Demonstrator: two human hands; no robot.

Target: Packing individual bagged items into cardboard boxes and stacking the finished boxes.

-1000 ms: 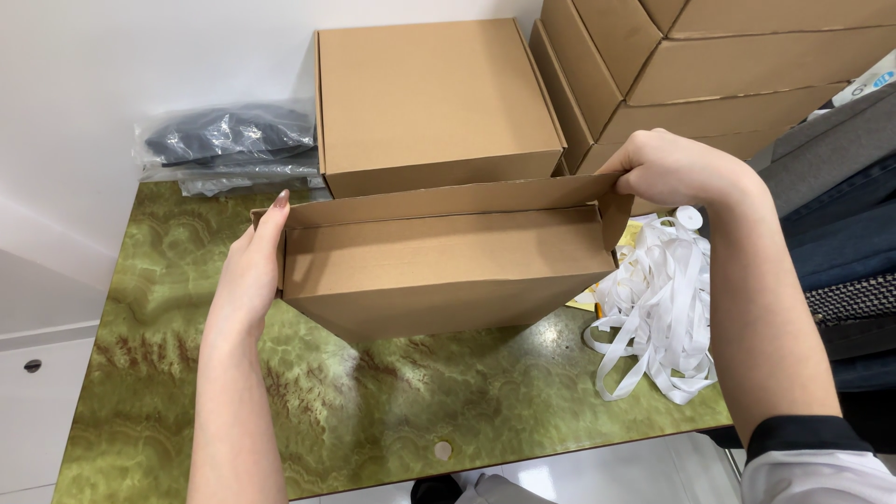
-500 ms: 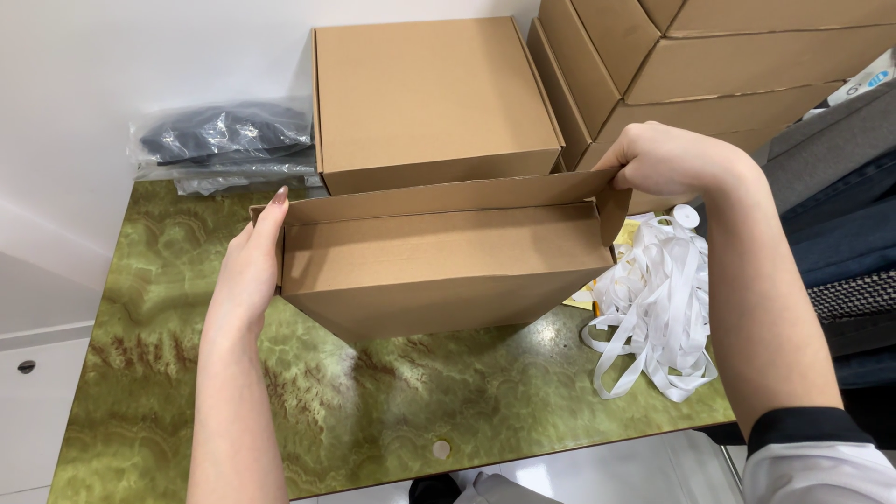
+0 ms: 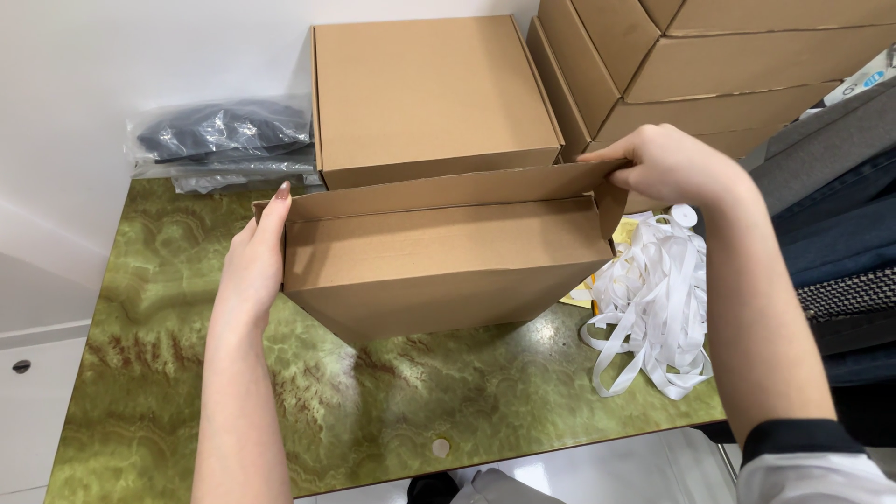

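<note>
Green marbled stone makes up the tabletop (image 3: 392, 411) under us, set against a white wall. At its centre we hold a half-folded cardboard box (image 3: 439, 266). Our left hand (image 3: 254, 261) lies flat against its nine o'clock side, fingers straight and close together. Our right hand (image 3: 667, 163) grips the raised back flap at the two o'clock corner, fingers curled over its edge. At twelve o'clock, just behind, sits a closed box (image 3: 429, 93); more stacked boxes (image 3: 709, 65) lean at one o'clock. White ribbon (image 3: 653, 299) is heaped at three o'clock, and bagged dark clothing (image 3: 219, 140) lies at ten o'clock.
</note>
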